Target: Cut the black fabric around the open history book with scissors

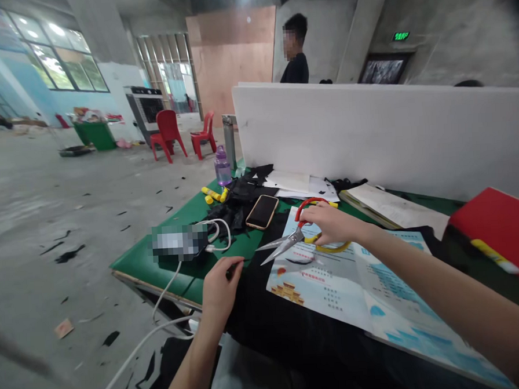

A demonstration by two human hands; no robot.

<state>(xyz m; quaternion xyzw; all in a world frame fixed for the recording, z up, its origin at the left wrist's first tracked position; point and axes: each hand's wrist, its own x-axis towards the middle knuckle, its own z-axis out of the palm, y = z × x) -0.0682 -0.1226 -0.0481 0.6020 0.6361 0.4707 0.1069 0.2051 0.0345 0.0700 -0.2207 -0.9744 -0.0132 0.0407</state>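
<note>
My right hand [326, 223] holds scissors [288, 242] with red and yellow handles, their blades parted and pointing left. Below the blades lies an open printed booklet [320, 278] on black cloth [265, 310]. My left hand [221, 286] is closed at the green table's edge, left of the blade tips, with a small dark piece between its fingers. A phone [263, 212] rests behind the scissors. To the left, a white cable [227, 234] runs beside a blurred device [179, 243].
Behind the phone are black scraps [242, 189], yellow glue sticks [211, 193] and a purple bottle [222, 166]. A white partition [369, 130] borders the table; a person [295, 53] stands beyond it. A red folder [500, 234] lies at right.
</note>
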